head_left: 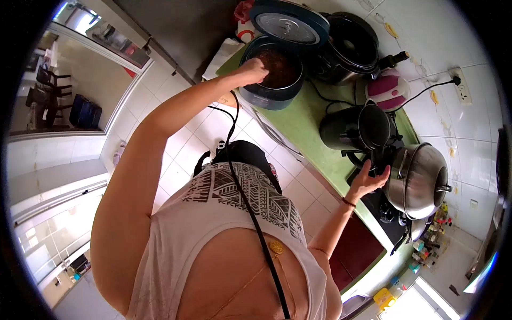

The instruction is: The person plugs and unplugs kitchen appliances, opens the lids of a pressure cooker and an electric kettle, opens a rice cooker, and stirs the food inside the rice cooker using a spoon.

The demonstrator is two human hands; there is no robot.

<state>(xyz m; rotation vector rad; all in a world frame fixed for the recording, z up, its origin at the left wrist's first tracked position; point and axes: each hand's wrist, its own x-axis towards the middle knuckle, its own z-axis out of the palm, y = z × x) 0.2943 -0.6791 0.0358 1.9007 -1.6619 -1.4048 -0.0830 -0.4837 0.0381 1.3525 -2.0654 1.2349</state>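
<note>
My left hand (253, 72) is closed over the near-left rim of the open dark rice cooker (269, 100); what its fingers hold is hidden. Brown food (280, 69) fills much of the cooker's inner pot, and the lid (288, 26) stands raised behind it. On the right, my right hand (369, 184) has its fingers spread, with nothing visible in them. It is beside the handle of a dark pot (344, 129) and left of a large domed steel pot (418, 184) on the black stove (378, 205).
A black multicooker (349, 48), a dark bottle (393, 60) and a pink-and-white appliance (386, 90) stand along the tiled wall on the green counter (309, 120). A black cord (237, 181) hangs down in front of my body. Small bottles (426, 253) stand beyond the stove.
</note>
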